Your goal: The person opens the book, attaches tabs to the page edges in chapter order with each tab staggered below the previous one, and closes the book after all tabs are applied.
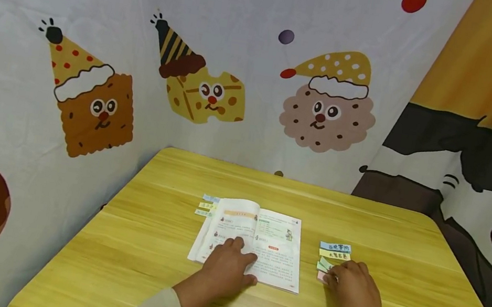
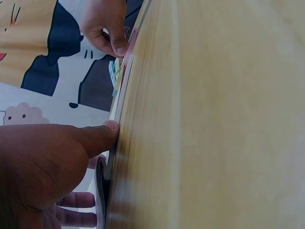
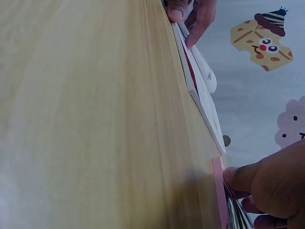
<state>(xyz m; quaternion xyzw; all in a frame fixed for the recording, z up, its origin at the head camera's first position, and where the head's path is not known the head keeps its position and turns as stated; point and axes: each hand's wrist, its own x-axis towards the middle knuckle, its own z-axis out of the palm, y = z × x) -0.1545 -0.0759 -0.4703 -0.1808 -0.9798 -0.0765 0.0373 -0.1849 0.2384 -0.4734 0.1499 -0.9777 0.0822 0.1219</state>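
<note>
An open book [image 1: 277, 248] with printed pages lies on the table, its left pages slightly raised. My left hand [image 1: 229, 267] rests on it near the lower middle, fingers spread over the pages and thumb at the bottom edge. Right of the book is a column of paper strips: a blue strip [image 1: 335, 247] and a yellow strip [image 1: 334, 255], both handwritten, a green strip [image 1: 324, 264] and a pink strip [image 1: 320, 275]. My right hand [image 1: 356, 289] pinches the green strip, which sits tilted above the pink one. The fingertips partly cover both.
Blue, yellow and green tabs [image 1: 207, 205] with handwriting stick out from the book's left edge. The wooden table [image 1: 124, 263] meets a cartoon-printed cloth [image 1: 246, 148] at its back and left. Another printed cloth [image 1: 472, 171] hangs on the right.
</note>
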